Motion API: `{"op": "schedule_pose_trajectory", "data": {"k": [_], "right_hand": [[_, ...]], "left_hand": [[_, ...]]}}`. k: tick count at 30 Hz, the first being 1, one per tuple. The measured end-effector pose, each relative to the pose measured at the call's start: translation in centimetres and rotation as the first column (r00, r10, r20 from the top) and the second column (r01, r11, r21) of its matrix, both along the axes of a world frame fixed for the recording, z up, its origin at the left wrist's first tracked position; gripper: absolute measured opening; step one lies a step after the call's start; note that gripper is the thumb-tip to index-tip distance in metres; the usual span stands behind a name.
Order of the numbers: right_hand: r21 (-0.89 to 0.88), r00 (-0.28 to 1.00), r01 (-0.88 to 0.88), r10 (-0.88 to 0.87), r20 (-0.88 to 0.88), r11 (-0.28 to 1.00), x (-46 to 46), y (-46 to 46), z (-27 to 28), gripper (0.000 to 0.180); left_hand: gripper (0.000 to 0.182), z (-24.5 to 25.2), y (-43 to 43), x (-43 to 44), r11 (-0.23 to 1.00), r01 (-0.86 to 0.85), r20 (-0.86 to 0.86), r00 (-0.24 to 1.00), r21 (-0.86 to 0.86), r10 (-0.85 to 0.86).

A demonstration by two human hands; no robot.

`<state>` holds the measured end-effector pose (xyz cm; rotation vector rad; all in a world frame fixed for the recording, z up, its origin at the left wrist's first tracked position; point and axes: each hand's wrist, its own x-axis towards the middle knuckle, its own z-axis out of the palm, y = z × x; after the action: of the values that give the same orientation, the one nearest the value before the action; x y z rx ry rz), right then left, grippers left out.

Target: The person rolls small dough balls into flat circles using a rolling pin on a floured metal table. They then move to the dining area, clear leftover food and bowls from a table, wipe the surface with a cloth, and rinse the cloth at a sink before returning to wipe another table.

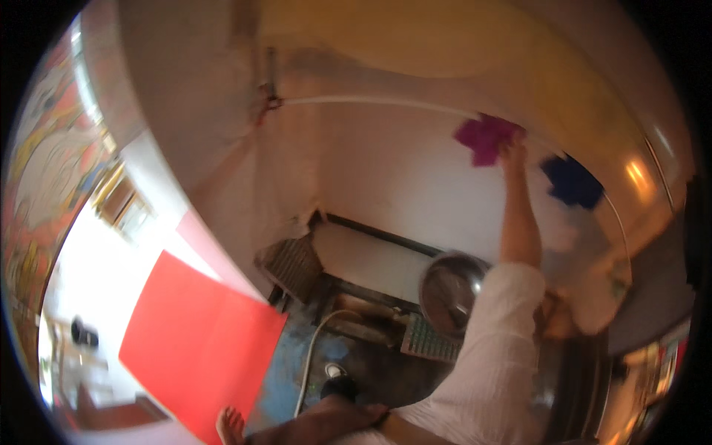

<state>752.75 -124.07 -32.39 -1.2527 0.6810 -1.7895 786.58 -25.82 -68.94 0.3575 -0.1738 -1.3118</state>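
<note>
My right hand (513, 149) is raised at the end of my outstretched arm, its fingers on the right edge of a magenta cloth (483, 139). This cloth hangs over a thin white line (384, 101) along the wall. To its right, a dark blue cloth (575, 181) hangs on the same line. Low at the lower left is my left hand (231, 424), fingers bent, beside the lower edge of a flat red panel or sheet (203, 339). Whether that hand touches or holds the red sheet is not clear.
Below the line, a round metal basin (453, 295) stands near a green ridged mat or grate (428, 339). A ridged board (292, 267) leans in the corner. A pale hose (307, 361) runs over the floor near my foot (335, 371). A bright opening lies to the left.
</note>
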Motion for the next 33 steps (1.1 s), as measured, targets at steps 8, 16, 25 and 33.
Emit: {"op": "schedule_pose_trajectory", "data": {"k": [8, 16, 25, 33], "right_hand": [[-0.113, 0.609, -0.496, 0.252, -0.752, 0.861, 19.8, 35.2, -9.2, 0.040], [0.347, -0.339, -0.669, -0.146, -0.929, -0.657, 19.3, 88.9, -18.9, 0.045], [0.410, -0.646, -0.126, -0.239, -0.725, -0.904, 14.5, 125.0, -16.9, 0.068], [0.536, -0.648, -0.065, -0.373, -0.664, -0.842, 10.2, 145.7, -18.6, 0.029]], "left_hand": [[0.042, 16.4, -14.1, -4.8, 0.596, -0.525, 0.484, 0.840, 0.608, 0.245], [0.037, 7.6, 3.0, -18.2, -0.026, -0.832, 0.458, 0.279, 0.554, 0.844], [0.017, 16.6, 31.3, -35.7, -0.659, -0.651, 0.747, -0.207, 0.378, 0.632], [0.015, 17.3, 49.2, -41.6, -0.886, -0.352, 0.771, -0.458, 0.301, 0.443]]}}
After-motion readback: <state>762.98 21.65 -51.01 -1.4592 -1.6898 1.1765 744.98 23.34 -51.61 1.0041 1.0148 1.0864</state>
